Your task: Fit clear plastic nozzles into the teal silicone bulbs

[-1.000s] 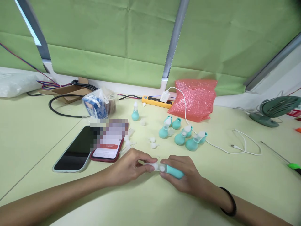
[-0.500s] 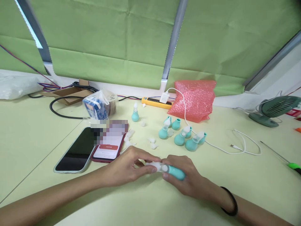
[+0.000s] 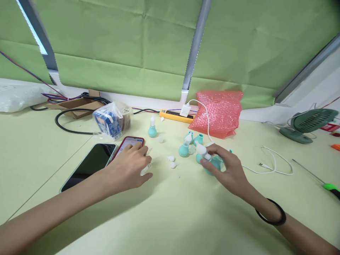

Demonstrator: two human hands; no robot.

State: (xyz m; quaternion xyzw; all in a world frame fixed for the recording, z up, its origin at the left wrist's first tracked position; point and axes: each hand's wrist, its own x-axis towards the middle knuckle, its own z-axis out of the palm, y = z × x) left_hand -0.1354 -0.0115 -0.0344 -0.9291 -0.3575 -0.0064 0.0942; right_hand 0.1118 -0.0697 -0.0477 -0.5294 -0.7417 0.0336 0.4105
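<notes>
My right hand [image 3: 230,168] pinches a nasal aspirator with a teal bulb and a translucent white nozzle [image 3: 202,149], holding it among others of its kind. Its bulb partly overlaps the teal bulbs behind, so their edges are hard to separate. My left hand [image 3: 131,164] reaches over small clear plastic pieces [image 3: 145,169] beside the red-edged phone [image 3: 130,141]; its thumb sticks out and its fingers are apart. One aspirator [image 3: 183,149] stands left of my right hand, and another [image 3: 152,129] stands farther back. White nozzle tips [image 3: 173,164] lie between my hands.
A black-screened phone [image 3: 90,168] lies at left. Behind are a bagged blue packet [image 3: 108,120], a yellow power strip [image 3: 175,116] and a pink bubble-wrap bag [image 3: 219,113]. A white cable [image 3: 276,163], a green fan [image 3: 313,122] and a screwdriver [image 3: 325,186] are at right.
My hands have parted. The right carried the aspirator up and away to the standing ones; the left let go of its nozzle and moved left over the clear pieces.
</notes>
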